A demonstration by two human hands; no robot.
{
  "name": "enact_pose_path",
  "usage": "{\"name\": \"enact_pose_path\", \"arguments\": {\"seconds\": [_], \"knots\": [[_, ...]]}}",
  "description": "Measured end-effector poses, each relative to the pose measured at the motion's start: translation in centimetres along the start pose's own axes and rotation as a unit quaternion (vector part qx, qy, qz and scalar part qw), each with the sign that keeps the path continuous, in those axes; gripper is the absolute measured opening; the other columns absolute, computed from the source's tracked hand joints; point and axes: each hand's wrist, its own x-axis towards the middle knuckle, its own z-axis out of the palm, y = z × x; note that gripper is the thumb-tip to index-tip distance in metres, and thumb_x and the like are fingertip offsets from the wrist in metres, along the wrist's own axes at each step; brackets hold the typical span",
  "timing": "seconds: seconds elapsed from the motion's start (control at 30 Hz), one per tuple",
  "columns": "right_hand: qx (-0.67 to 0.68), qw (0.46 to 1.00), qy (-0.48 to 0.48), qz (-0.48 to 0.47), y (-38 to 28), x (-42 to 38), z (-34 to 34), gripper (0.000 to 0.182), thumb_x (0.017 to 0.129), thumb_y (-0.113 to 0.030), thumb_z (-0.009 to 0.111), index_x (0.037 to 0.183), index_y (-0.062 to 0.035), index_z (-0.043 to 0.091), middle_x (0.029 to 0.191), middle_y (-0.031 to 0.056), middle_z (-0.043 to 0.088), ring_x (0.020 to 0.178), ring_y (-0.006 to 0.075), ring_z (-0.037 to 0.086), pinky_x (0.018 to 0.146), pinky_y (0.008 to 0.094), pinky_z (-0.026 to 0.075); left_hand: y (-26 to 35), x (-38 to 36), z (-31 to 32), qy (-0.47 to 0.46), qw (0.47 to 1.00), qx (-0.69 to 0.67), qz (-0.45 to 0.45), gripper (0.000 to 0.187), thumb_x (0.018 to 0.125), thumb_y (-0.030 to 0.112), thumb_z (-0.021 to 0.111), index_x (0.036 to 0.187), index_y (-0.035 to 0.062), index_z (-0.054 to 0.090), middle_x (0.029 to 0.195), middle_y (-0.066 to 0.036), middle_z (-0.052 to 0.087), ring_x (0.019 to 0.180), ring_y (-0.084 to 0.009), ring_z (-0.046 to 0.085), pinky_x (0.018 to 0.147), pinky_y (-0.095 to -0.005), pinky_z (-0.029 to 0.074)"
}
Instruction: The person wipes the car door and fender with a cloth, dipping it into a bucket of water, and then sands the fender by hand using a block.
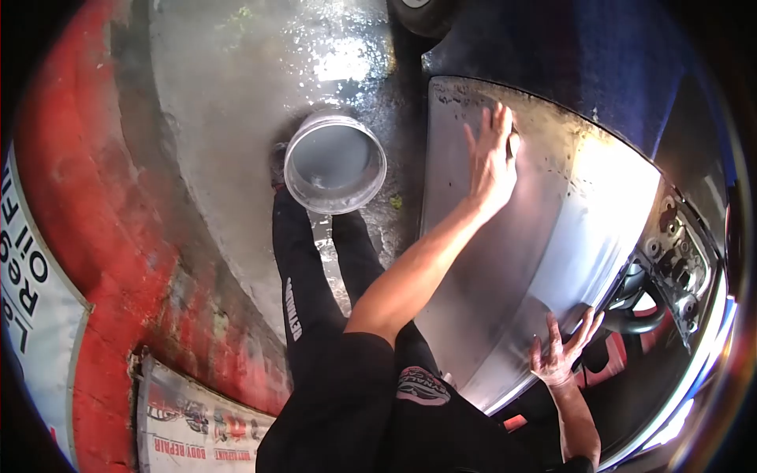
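Note:
My left hand (493,169) lies on the dull grey upper part of the car door panel (497,252). A small dark object, mostly hidden by the hand, shows at its right side between thumb and fingers. Lower right, my right hand (558,363) rests with fingers spread at the panel's edge by the window opening, holding nothing. The panel is grey and matt toward the left and shiny toward the right, with dark specks and brownish marks along its far edge.
A bucket (335,206) of cloudy grey liquid stands on the wet floor (213,118), beyond my legs. A red wall (87,213) with signboards (189,418) runs along the left. A dark blue car body (536,55) and a wheel (422,12) are at the top.

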Motion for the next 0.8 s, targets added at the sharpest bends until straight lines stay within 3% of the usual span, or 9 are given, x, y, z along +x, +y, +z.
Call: {"name": "enact_pose_path", "arguments": {"seconds": [0.13,0.33,0.4,0.43,0.47,0.57,0.63,0.67,0.8], "knots": [[-0.008,1.0,-0.007,0.0,-0.3,-0.5,-0.4,0.067,0.079,-0.022,0.068,0.145,-0.0131,0.059,0.16,0.0426,0.018,0.153,0.0583,0.016,0.117,0.0802,0.015,0.0,1.1,-0.2,-0.002,0.997,-0.025,-0.067,0.061,0.114,0.035,0.034,0.163,0.0005,0.025,0.17,-0.023,0.024,0.16,-0.0373,0.015,0.128,-0.0598,0.001],[0.004,1.0,0.006,-0.009,-0.2,-0.6,0.0,0.069,0.077,-0.019,0.069,0.145,-0.0141,0.059,0.161,0.0428,0.016,0.153,0.0585,0.015,0.118,0.079,0.016,-1.8,-1.1,1.5,0.032,0.998,-0.041,0.023,0.068,0.103,0.006,0.052,0.165,0.0113,0.026,0.17,-0.022,0.026,0.158,-0.041,0.022,0.125,-0.0665,0.008],[0.0,1.0,-0.003,0.006,-0.8,-0.7,-0.2,0.069,0.077,-0.018,0.07,0.145,-0.0148,0.059,0.161,0.0427,0.016,0.153,0.0586,0.015,0.118,0.0787,0.016,-3.1,3.6,0.0,0.035,0.995,-0.047,-0.083,0.054,0.108,0.013,0.047,0.161,0.0092,0.036,0.167,-0.023,0.033,0.156,-0.0413,0.026,0.126,-0.0636,0.012],[-0.01,1.0,-0.004,0.013,-0.7,-0.5,-0.4,0.07,0.077,-0.018,0.07,0.145,-0.0156,0.059,0.162,0.0426,0.016,0.153,0.0586,0.015,0.118,0.0783,0.017,-5.5,6.0,0.2,0.036,0.992,-0.08,-0.086,0.048,0.11,0.018,0.045,0.157,0.006,0.042,0.165,-0.022,0.036,0.155,-0.0408,0.03,0.127,-0.0609,0.016],[-0.015,1.0,0.001,0.008,-0.5,-0.3,-0.5,0.07,0.077,-0.018,0.07,0.145,-0.0156,0.059,0.162,0.0426,0.016,0.153,0.0586,0.015,0.118,0.0783,0.017,-7.2,7.2,0.8,0.089,0.987,-0.118,-0.058,0.039,0.11,0.016,0.047,0.142,-0.0038,0.056,0.159,-0.028,0.043,0.145,-0.0412,0.046,0.119,-0.0417,0.041],[-0.02,1.0,0.004,0.012,-0.6,-0.6,-0.1,0.068,0.077,-0.02,0.071,0.144,-0.0152,0.06,0.161,0.0426,0.017,0.153,0.0581,0.016,0.119,0.0768,0.017,-3.6,4.9,-2.8,0.154,0.988,-0.019,-0.014,0.037,0.108,0.009,0.049,0.141,-0.0027,0.057,0.145,-0.024,0.059,0.13,-0.0391,0.062,0.106,-0.0413,0.054],[-0.016,1.0,0.005,0.014,-0.6,-0.7,0.2,0.067,0.077,-0.021,0.071,0.143,-0.0146,0.06,0.161,0.0426,0.017,0.153,0.0577,0.016,0.119,0.0767,0.017,-1.0,1.8,-1.4,0.052,0.983,-0.153,-0.088,0.042,0.109,0.013,0.047,0.149,0.0002,0.051,0.154,-0.025,0.05,0.145,-0.0394,0.047,0.122,-0.0505,0.033],[-0.015,1.0,0.003,0.012,-0.5,-0.8,0.0,0.066,0.077,-0.021,0.071,0.142,-0.0141,0.061,0.161,0.0426,0.018,0.153,0.0573,0.017,0.12,0.0765,0.017,-0.6,-0.5,1.0,0.084,0.996,-0.037,0.004,0.044,0.11,0.016,0.046,0.151,0.0003,0.047,0.156,-0.025,0.048,0.148,-0.0407,0.042,0.126,-0.056,0.023],[-0.014,1.0,0.009,0.001,-0.7,-0.1,-0.2,0.062,0.078,-0.021,0.07,0.138,-0.0113,0.064,0.16,0.0419,0.02,0.153,0.0569,0.018,0.12,0.0767,0.017,-0.1,-2.6,1.6,0.079,0.996,-0.022,0.029,0.052,0.11,0.016,0.046,0.159,0.0025,0.036,0.158,-0.026,0.045,0.149,-0.0444,0.039,0.125,-0.0655,0.015]]}}
